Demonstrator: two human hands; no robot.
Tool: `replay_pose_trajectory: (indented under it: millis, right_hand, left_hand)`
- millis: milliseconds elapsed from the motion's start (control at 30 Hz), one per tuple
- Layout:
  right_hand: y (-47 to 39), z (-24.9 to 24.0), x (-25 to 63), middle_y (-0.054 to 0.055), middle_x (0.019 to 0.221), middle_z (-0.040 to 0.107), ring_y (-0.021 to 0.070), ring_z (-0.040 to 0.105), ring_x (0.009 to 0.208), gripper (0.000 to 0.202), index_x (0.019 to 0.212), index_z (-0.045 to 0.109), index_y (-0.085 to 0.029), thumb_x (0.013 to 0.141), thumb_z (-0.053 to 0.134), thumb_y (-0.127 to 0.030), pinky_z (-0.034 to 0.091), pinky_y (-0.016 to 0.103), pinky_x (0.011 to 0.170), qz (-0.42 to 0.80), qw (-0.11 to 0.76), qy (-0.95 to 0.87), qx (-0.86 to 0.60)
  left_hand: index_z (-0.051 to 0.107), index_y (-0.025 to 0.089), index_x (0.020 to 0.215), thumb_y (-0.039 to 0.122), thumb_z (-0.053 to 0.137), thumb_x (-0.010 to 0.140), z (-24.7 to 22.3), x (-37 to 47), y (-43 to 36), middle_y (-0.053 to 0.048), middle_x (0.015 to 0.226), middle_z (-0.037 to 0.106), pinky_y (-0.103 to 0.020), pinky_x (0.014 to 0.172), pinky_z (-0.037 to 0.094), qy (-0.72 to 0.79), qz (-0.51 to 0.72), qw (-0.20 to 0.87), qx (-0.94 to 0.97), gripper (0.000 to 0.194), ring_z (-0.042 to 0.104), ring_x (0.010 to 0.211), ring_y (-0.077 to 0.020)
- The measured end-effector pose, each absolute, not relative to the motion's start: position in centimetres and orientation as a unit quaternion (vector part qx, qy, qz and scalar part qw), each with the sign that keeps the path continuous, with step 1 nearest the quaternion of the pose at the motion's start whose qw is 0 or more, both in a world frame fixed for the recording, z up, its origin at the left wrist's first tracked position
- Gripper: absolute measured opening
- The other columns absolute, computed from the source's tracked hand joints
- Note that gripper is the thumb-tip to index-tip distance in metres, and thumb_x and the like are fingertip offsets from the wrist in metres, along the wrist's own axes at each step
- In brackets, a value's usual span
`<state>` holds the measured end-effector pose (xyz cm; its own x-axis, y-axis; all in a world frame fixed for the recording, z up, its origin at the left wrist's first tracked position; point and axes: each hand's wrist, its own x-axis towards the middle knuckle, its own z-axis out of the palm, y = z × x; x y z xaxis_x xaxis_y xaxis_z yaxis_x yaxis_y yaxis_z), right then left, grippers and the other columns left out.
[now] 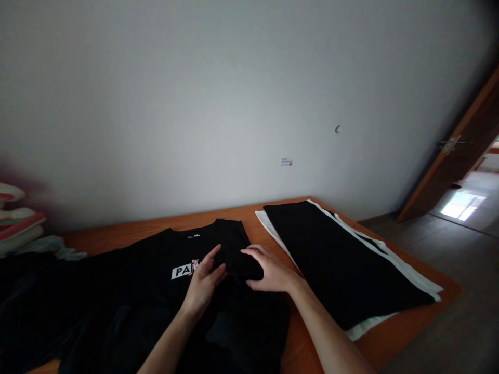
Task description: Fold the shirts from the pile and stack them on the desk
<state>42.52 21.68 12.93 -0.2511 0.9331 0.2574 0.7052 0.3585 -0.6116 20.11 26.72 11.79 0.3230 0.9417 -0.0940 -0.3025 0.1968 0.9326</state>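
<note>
A black T-shirt [156, 254] lies spread on the wooden table, its neckline toward the wall. On its chest is a white box print [181, 271] with the letters "PA" and a pink figure, partly covered by my left hand [203, 284]. That hand is over the shirt front, thumb and fingers apart. My right hand [268, 269] curves around the T-shirt's sleeve [239, 254], which lies folded in over the body. Its thumb and fingers rest apart on the dark cloth, with no clear pinch.
Right of the shirt, a flat stack of black and white garments [331, 254] covers the table's [300, 332] right end. More dark cloth [31, 291] lies at the left, near a pink and white object [19, 223]. A wall [234, 104] stands behind; a wooden door [456, 145] is far right.
</note>
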Motion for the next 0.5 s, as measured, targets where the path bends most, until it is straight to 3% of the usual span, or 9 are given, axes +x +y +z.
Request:
replay_pose_trajectory:
  millis: [100, 200, 333, 500]
  right_hand:
    - [21.7, 12.7, 42.5, 0.008, 0.145, 0.048, 0.0230, 0.047, 0.135, 0.078, 0.145, 0.048, -0.027, 0.072, 0.067, -0.010, 0.035, 0.037, 0.117, 0.163, 0.305, -0.764, -0.545]
    - [21.6, 12.8, 42.3, 0.007, 0.142, 0.051, 0.0222, 0.050, 0.133, 0.073, 0.142, 0.050, -0.027, 0.073, 0.061, -0.006, 0.038, 0.035, 0.115, 0.150, 0.295, -0.759, -0.560]
    - [21.6, 13.0, 42.4, 0.007, 0.133, 0.059, 0.0218, 0.056, 0.126, 0.063, 0.136, 0.056, -0.026, 0.078, 0.056, -0.004, 0.042, 0.036, 0.110, 0.137, 0.279, -0.743, -0.593]
    - [21.7, 13.0, 43.0, 0.005, 0.129, 0.059, 0.0202, 0.056, 0.123, 0.072, 0.133, 0.061, -0.029, 0.071, 0.052, 0.005, 0.042, 0.033, 0.108, 0.117, 0.249, -0.753, -0.598]
  left_hand:
    - [0.062, 0.020, 0.129, 0.024, 0.085, 0.067, 11.4, 20.1, 27.1, -0.009, 0.130, 0.066, -0.030, 0.098, 0.054, 0.355, 0.469, 0.708, 0.392, 0.066, 0.066, 0.112, -0.0207]
    - [0.062, 0.019, 0.128, 0.020, 0.083, 0.069, 11.3, 20.3, 27.2, -0.010, 0.129, 0.067, -0.032, 0.102, 0.053, 0.347, 0.485, 0.714, 0.368, 0.063, 0.066, 0.114, -0.0206]
    - [0.058, 0.021, 0.132, 0.030, 0.079, 0.076, 11.3, 20.5, 27.0, -0.011, 0.132, 0.064, -0.039, 0.097, 0.058, 0.383, 0.457, 0.673, 0.437, 0.061, 0.066, 0.116, -0.0253]
    - [0.053, 0.018, 0.134, 0.042, 0.066, 0.082, 10.2, 20.2, 27.2, -0.012, 0.118, 0.064, -0.044, 0.089, 0.060, 0.436, 0.421, 0.528, 0.595, 0.058, 0.071, 0.098, -0.0244]
